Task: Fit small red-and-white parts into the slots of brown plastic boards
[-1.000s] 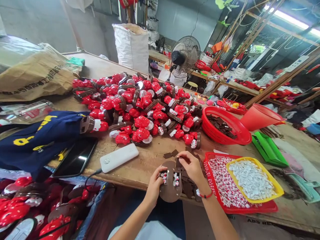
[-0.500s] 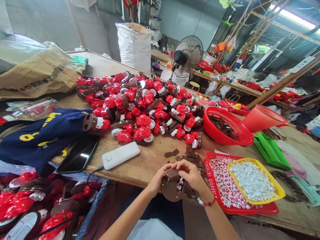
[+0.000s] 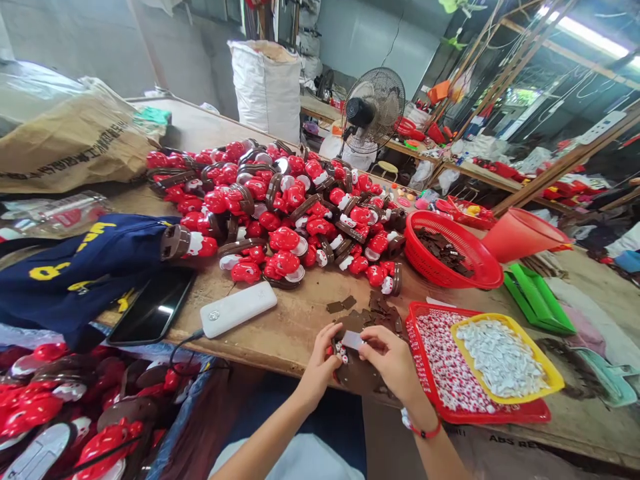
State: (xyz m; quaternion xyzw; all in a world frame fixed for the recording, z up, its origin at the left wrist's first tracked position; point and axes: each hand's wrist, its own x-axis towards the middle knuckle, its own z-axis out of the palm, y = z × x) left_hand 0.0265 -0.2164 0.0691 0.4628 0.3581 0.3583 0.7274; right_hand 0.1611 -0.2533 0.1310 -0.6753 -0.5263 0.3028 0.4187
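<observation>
I see the left hand (image 3: 321,360) gripping a brown base (image 3: 359,377) by the wooden table's (image 3: 295,323) near edge, the right hand (image 3: 390,360) pinching a flat plate (image 3: 353,340) over it — unseated, I judge, since red-and-white bits (image 3: 343,352) show. Loose brown plates (image 3: 384,307) are left alongside — a fan (image 3: 361,111) and white sack (image 3: 265,93) stand beyond.

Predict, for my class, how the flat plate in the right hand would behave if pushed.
The flat plate is probably stiff: its edges look straight. It is likely light, being small and pinched by the right hand. Its pale sheen suggests a smooth face that might slip.
</observation>
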